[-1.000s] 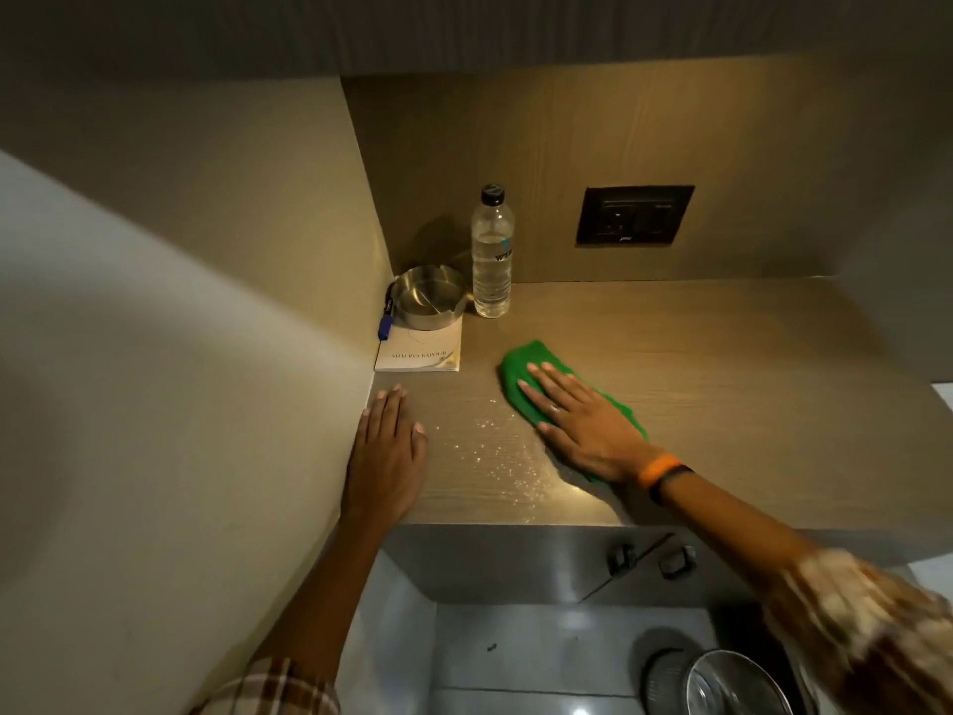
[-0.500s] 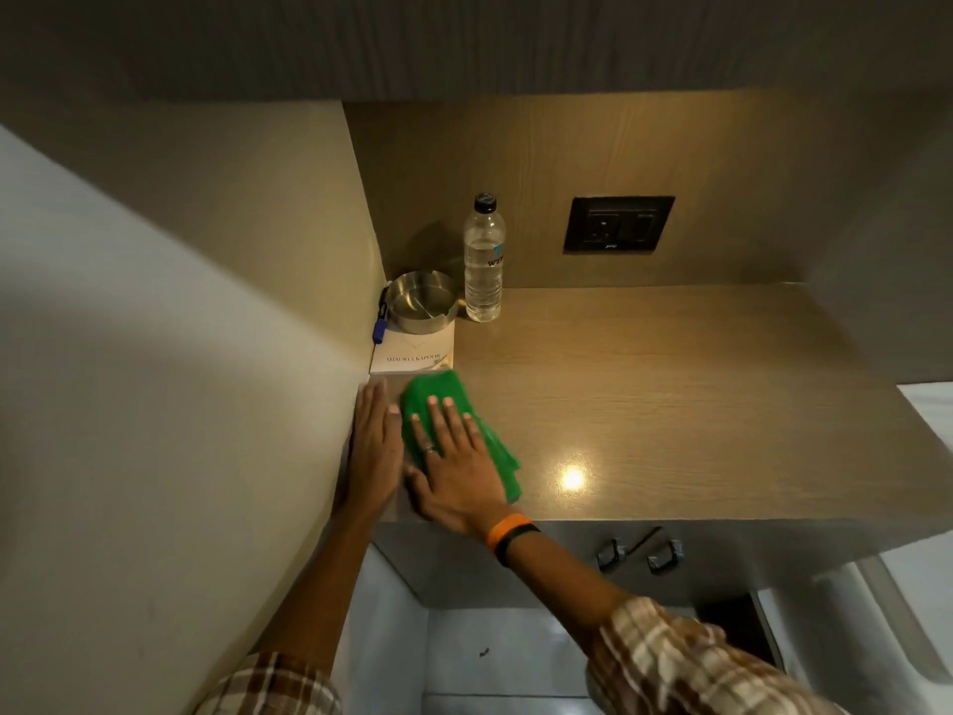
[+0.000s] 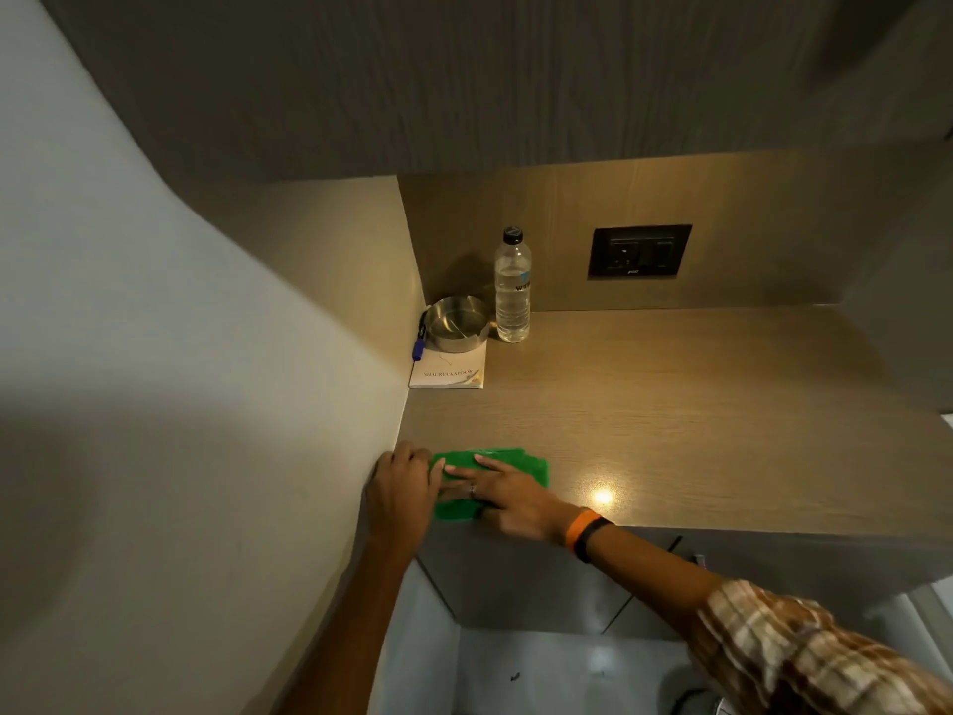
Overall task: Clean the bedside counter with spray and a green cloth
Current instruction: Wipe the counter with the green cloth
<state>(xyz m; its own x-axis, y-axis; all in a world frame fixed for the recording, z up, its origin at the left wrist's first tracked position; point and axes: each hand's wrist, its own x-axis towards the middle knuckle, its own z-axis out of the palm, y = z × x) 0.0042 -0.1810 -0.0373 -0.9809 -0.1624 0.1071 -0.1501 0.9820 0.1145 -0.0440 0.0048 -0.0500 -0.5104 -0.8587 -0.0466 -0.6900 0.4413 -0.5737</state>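
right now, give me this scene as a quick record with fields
surface: wooden counter
cloth: green cloth, flat near the front left corner
right hand: fingers straight, pressing on the cloth; orange wristband on the wrist
left hand: against the cloth's left edge, beside the wall; grip unclear
back left corner: water bottle, steel bowl, notepad, blue pen
back wall: socket panel
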